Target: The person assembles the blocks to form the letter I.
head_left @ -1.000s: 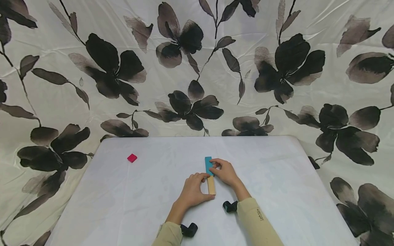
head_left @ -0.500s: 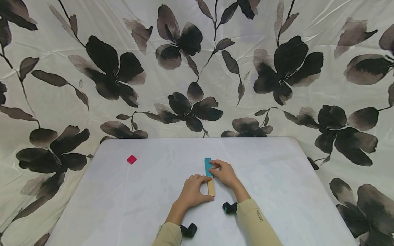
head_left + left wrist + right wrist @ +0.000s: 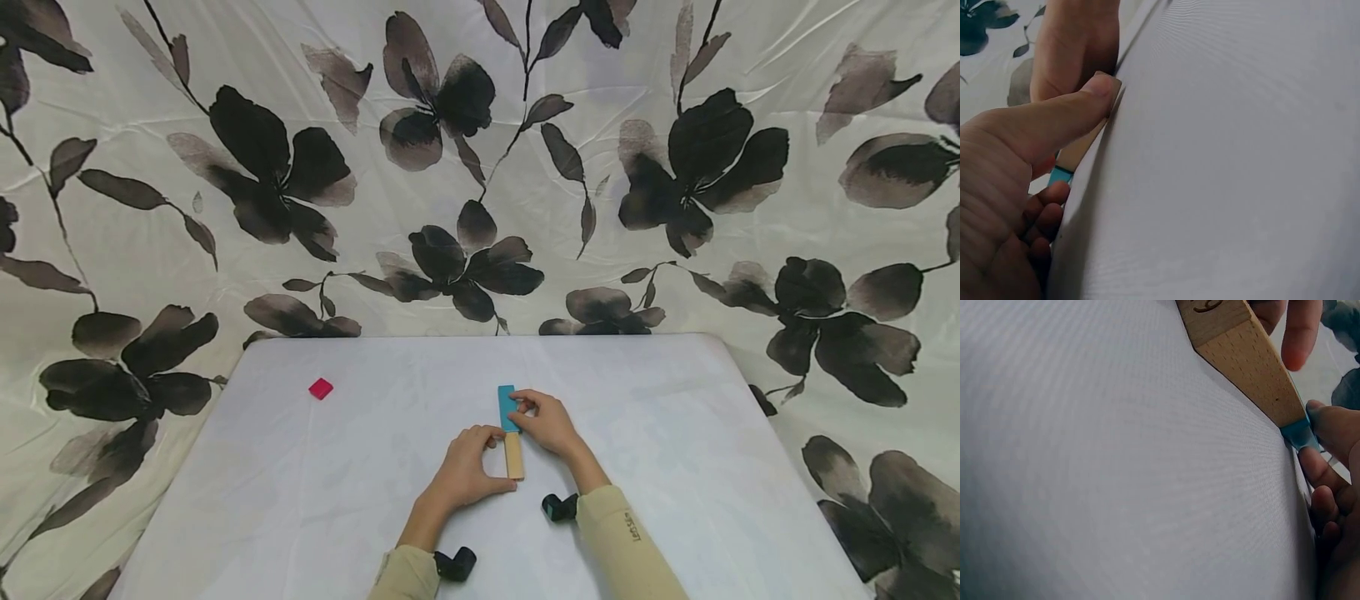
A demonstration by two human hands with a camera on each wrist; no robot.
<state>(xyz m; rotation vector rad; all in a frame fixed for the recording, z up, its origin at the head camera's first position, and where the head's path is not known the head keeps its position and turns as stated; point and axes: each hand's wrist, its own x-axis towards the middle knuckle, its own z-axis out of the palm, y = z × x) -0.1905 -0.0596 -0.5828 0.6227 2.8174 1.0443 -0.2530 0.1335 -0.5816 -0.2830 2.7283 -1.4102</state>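
Note:
A tan wooden block (image 3: 513, 456) lies on the white table, end to end with a longer blue block (image 3: 507, 407). My left hand (image 3: 465, 467) is spread at the tan block's left side, thumb (image 3: 1094, 90) by its near end and forefinger near the joint. In the right wrist view, a left finger (image 3: 1301, 344) hangs apart from the tan block. My right hand (image 3: 550, 423) holds the blue block from the right with thumb and forefinger. The right wrist view shows a carved mark on the tan block's end (image 3: 1213, 319).
A red block (image 3: 321, 389) lies at the table's far left. Black wrist cameras (image 3: 456, 565) sit on both forearms, close over the white tabletop (image 3: 375, 517). A floral cloth (image 3: 480, 167) hangs behind the table's back edge.
My left hand has drawn back slightly to the left, its forefinger coming off the top of the tan block. The right hand and both blocks stay put.

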